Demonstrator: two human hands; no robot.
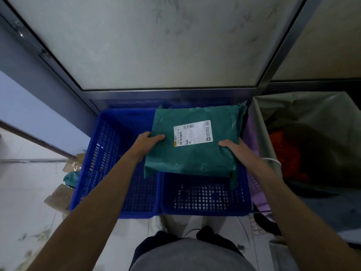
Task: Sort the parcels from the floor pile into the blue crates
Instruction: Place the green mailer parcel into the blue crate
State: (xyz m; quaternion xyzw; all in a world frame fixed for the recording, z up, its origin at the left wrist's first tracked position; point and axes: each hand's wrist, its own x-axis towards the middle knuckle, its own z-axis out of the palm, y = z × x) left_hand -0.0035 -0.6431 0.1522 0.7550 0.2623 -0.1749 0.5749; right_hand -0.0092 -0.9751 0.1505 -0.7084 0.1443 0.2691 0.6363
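I hold a flat green parcel [187, 157] with a white shipping label facing up, above two blue crates. My left hand [146, 143] grips its left edge, thumb on top. At the parcel's right edge, my right hand [236, 151] holds it the same way. The parcel hangs mostly over the right blue crate [205, 210], and its left part reaches over the left blue crate [93, 153]. What shows of both crates' perforated floors is bare.
Several parcels, brown and green [67, 178], lie on the tiled floor left of the crates. A large grey bag-lined bin [261, 122] with red and dark items stands to the right. A frosted glass panel in a metal frame rises just behind the crates.
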